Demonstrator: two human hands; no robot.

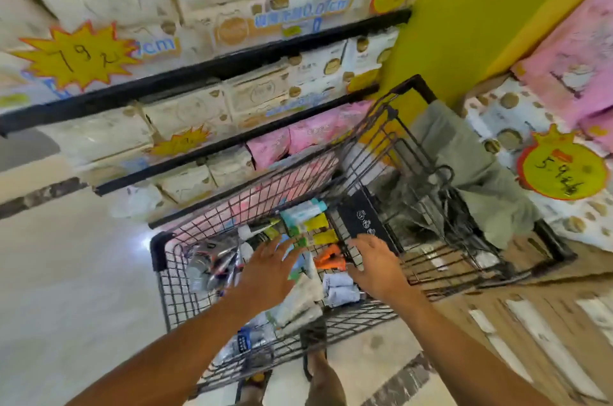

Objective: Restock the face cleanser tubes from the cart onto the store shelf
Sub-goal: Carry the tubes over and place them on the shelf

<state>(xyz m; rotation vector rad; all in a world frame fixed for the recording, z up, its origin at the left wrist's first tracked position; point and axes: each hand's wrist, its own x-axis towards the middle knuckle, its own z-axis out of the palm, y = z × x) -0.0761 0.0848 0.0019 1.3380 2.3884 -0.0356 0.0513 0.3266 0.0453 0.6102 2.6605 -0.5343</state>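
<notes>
At the upper left of the frame, the store shelf (199, 73) carried rows of white packs behind black rails, with a yellow starburst price tag (78, 55) hung in front of them. Lower on the same shelf sat a few pink packs (298, 140). Pale floor (66, 273) filled the lower left.

The wire cart (158, 251) stood at the centre, just beside the shelf's lowest rail. Shiny silver pouches (215, 259) lay at the left end of its basket. The left hand (268, 273) reached in over the basket from the lower left, palm down, fingers straight and spread, gripping nothing. The blur hid whether its fingertips touched the goods below.

The face cleanser tubes (316, 224) lay loose in the basket, in a heap between and under the two hands. Yellow and teal ones lay toward the far side, an orange tube (328, 258) in the middle, and white tubes (341, 289) nearer the person. A black packet (365, 219) leaned at the right of the heap.

The right hand (378, 268) hung over the basket, near the black packet, with fingers loosely spread and holding nothing. Below the cart, a sandalled foot (315, 349) showed on the floor.

A grey cloth (464, 153) was draped in the cart's far right section. Behind it rose a yellow pillar (464, 7). At the right edge, a round yellow price tag (560, 170) hung below stacked pink packages (570, 57).
</notes>
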